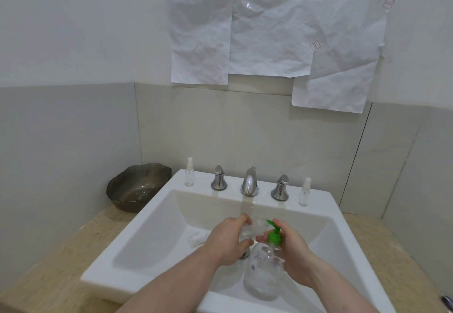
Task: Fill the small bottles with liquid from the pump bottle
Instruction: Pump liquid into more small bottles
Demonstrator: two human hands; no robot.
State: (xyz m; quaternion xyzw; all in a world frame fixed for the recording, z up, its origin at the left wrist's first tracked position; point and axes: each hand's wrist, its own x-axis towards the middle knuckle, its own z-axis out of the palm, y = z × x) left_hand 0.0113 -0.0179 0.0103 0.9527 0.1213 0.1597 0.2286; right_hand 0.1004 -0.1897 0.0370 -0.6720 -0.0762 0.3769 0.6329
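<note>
A: Edges and room, quick. Landmark = sink point(157, 217).

B: White square basin, set into beige counter point(61, 278). Wide rim all round; basin floor open on the left half. Back rim crowded: faucet point(249, 182) at centre, left handle point(219, 178), right handle point(280, 187). Dark bowl point(137, 186) on counter just off sink's back-left corner, against the wall. Crumpled paper sheets point(269, 31) taped on wall above sink.

A: Containers?

B: Pump bottle point(266, 273), clear, green pump head point(274, 235), inside basin toward front right. Contents hard to judge through clear plastic. Small spray bottle point(189, 172) upright on back rim, left of left handle; second one point(304, 192) upright on back rim, right of right handle. Fill level of either: can't tell. Small clear bottle point(250, 229) over basin centre, just past the pump nozzle. Another clear item point(197, 238) lying on basin floor, left of centre; too blurry to name.

A: Hands?

B: Left hand point(228, 241) over basin centre, fingers curled round the small clear bottle, holding it at the nozzle. Right hand point(290, 246) wrapped on pump bottle's neck and shoulder, index finger over the pump head. Hands nearly touching.
</note>
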